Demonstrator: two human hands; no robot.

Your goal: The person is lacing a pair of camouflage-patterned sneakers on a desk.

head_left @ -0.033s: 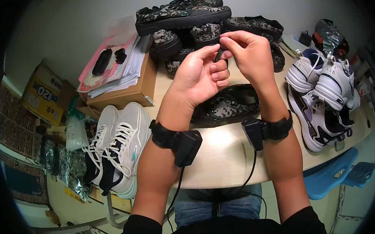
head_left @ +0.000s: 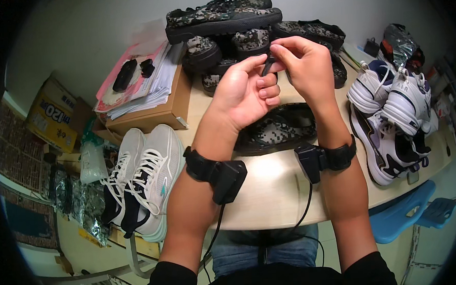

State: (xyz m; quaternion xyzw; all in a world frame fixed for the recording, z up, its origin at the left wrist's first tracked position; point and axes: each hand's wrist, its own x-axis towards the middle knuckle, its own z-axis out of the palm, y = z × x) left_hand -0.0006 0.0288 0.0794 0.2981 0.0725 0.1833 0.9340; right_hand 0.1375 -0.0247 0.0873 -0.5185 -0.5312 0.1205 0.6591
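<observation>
My left hand (head_left: pixel 246 90) is raised over the table, palm turned up, fingers curled and thumb pressed in on a thin black lace-like strip (head_left: pixel 269 65). From the right, my right hand (head_left: pixel 303 61) pinches the upper end of the same strip between thumb and fingertips. Much of the strip is hidden by the fingers, so its full length does not show. Below both hands a camouflage shoe (head_left: pixel 279 130) lies on the table, partly covered by my left wrist. No lace shows across its opening.
Behind my hands are piled several camouflage shoes (head_left: pixel 221 20). To the left, grey-white sneakers (head_left: pixel 157 172) stand near a cardboard box (head_left: pixel 172 106) bearing papers and black bundles (head_left: pixel 125 75). White sneakers (head_left: pixel 406 102) are heaped at right. Cables hang from my wrist bands.
Both hands keep their hold on the black strip, having shifted only very slightly to the right. Everything else stays in place.
</observation>
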